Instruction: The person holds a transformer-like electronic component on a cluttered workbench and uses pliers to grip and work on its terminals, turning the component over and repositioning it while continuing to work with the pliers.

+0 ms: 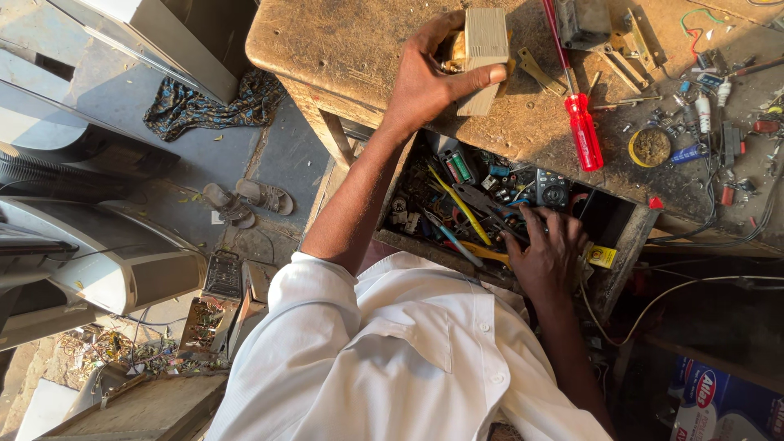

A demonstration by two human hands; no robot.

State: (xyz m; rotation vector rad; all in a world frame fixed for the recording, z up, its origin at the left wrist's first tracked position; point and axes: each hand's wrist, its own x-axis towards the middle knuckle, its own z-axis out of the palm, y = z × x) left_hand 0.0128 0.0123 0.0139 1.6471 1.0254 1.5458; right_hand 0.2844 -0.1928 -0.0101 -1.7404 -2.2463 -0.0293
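Note:
My left hand (425,77) grips a beige block-shaped transformer (483,51) with copper windings and holds it on edge on the worn wooden workbench (343,49). My right hand (545,253) reaches down into an open drawer (625,245) under the bench, fingers spread over the clutter. Its fingertips touch a pair of dark pliers (482,202) and lie next to a yellow-handled screwdriver (459,204) and a black handheld device (553,190). I cannot see anything clasped in that hand.
A red-handled screwdriver (583,129), a yellow round tin (651,147), metal brackets and several small parts and wires lie on the bench's right side. On the floor to the left are sandals (249,198), a patterned cloth (214,102), old set casings (98,269) and a circuit board (214,314).

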